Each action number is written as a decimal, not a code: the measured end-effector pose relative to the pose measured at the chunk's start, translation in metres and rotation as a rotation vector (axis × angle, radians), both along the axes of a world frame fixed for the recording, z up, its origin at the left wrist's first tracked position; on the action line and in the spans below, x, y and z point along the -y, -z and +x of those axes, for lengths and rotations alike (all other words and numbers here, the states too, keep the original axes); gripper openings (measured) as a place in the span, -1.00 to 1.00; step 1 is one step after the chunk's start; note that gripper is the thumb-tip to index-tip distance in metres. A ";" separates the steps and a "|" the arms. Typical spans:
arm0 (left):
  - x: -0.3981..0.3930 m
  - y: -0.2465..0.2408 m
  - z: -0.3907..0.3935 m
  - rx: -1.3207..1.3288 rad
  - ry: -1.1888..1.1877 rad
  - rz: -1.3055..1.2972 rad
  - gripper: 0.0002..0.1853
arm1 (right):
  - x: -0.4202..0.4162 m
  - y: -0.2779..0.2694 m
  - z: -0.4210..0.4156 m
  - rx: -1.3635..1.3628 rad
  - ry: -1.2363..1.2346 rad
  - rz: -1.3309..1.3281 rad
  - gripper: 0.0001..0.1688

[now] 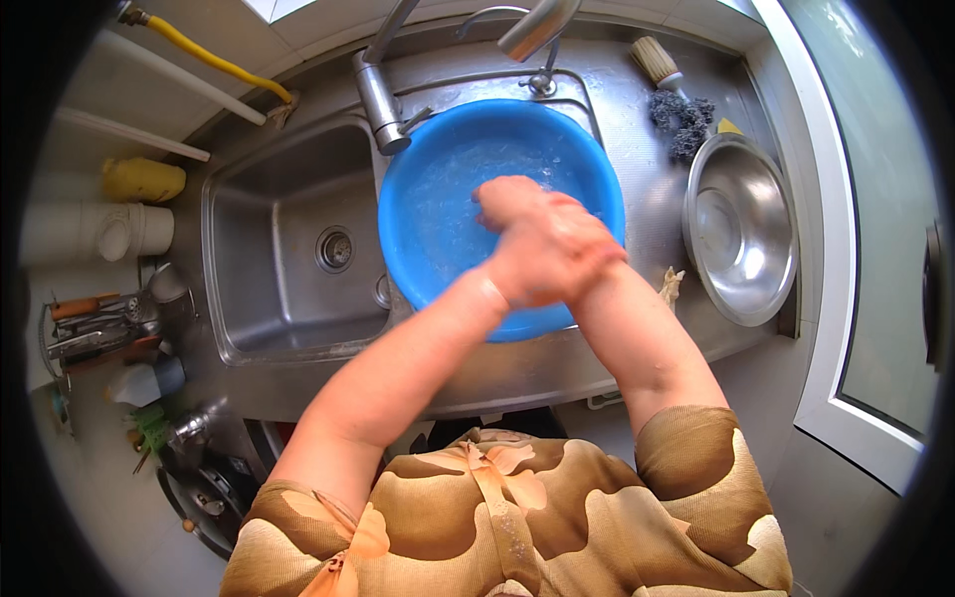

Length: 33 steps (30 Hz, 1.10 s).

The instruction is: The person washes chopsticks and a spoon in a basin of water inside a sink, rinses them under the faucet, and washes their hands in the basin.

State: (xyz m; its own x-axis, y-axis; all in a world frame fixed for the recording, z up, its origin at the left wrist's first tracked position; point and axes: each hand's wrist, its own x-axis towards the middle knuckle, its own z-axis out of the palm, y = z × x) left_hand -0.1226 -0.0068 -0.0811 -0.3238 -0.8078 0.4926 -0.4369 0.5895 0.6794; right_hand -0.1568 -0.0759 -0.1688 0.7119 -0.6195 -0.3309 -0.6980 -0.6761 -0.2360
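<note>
Over a blue plastic basin [392, 246] my two hands are crossed, blurred by motion. My left hand [550, 257] wraps around my right wrist. Beyond it my right hand [513, 201] hangs above the basin with its fingers bent; nothing shows in it, but blur and angle hide its palm side. Clear water [448, 194] with glints and ripples lies in the basin. A metal faucet spout [533, 33] curves in above the basin's far side.
Left of the basin is a stainless steel sink bowl [298, 291] with a drain. A lever faucet [380, 101] stands behind. On the right are a metal bowl [739, 224], a steel wool scrubber [680, 119] and a brush [655, 60]. Several utensils [104, 317] crowd the left edge.
</note>
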 end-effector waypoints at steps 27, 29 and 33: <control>0.012 0.091 0.058 0.512 -0.283 0.391 -0.37 | -0.004 0.014 -0.022 1.094 0.402 -0.133 -0.78; 0.006 0.102 0.053 -0.035 -0.421 0.408 -0.46 | 0.008 0.026 -0.025 1.104 0.837 -0.083 -0.75; 0.006 0.105 0.037 -1.012 -0.808 1.153 -0.64 | -0.001 0.063 -0.031 1.051 1.361 0.469 -0.76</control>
State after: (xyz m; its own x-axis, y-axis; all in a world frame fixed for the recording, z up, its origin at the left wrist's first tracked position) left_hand -0.0853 -0.0133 -0.1858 0.3545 -0.6511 -0.6711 0.4771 -0.4913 0.7287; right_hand -0.1876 -0.0748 -0.2314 -0.1643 -0.8908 -0.4236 -0.0962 0.4418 -0.8919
